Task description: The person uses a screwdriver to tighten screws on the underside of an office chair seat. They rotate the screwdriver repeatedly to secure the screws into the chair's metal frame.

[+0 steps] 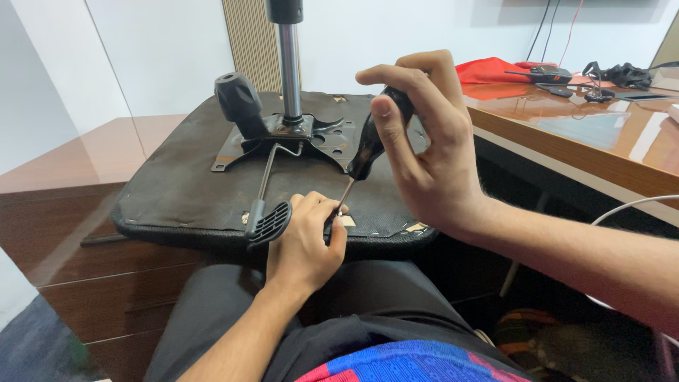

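head view: the right hand (pixel 424 141) grips the black handle of a screwdriver (pixel 368 148), fingers closed around it, thumb on top. its thin shaft slants down toward the near edge of an upturned chair seat (pixel 184 184) lying on the brown bench (pixel 64 184). the left hand (pixel 305 240) is curled shut around the tip, right beside the lever paddle (pixel 270 223). i'd worry the tip could slip off and jab that steadying hand, since the fingers sit so close. the seat overhangs the person's lap and could rock under a hard push.
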